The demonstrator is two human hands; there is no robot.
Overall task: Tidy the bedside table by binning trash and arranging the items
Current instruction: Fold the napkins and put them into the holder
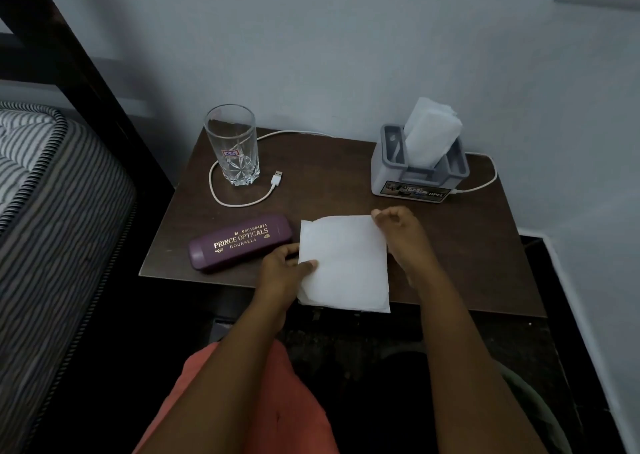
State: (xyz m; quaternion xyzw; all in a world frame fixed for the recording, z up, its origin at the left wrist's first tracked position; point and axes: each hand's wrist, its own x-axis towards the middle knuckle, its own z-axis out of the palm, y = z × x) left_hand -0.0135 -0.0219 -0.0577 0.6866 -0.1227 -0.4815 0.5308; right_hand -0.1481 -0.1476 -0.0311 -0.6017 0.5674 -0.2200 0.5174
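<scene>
A white paper napkin lies flat at the front edge of the dark wooden bedside table, its lower edge hanging slightly past the table. My left hand pinches the napkin's left edge, thumb on top. My right hand pinches its top right corner with curled fingers. A purple spectacle case lies just left of the napkin. An empty cut-glass tumbler stands at the back left.
A white USB cable loops around the tumbler and runs along the back behind a grey tissue holder with white tissues, at the back right. A striped mattress is on the left. Walls close the back and right.
</scene>
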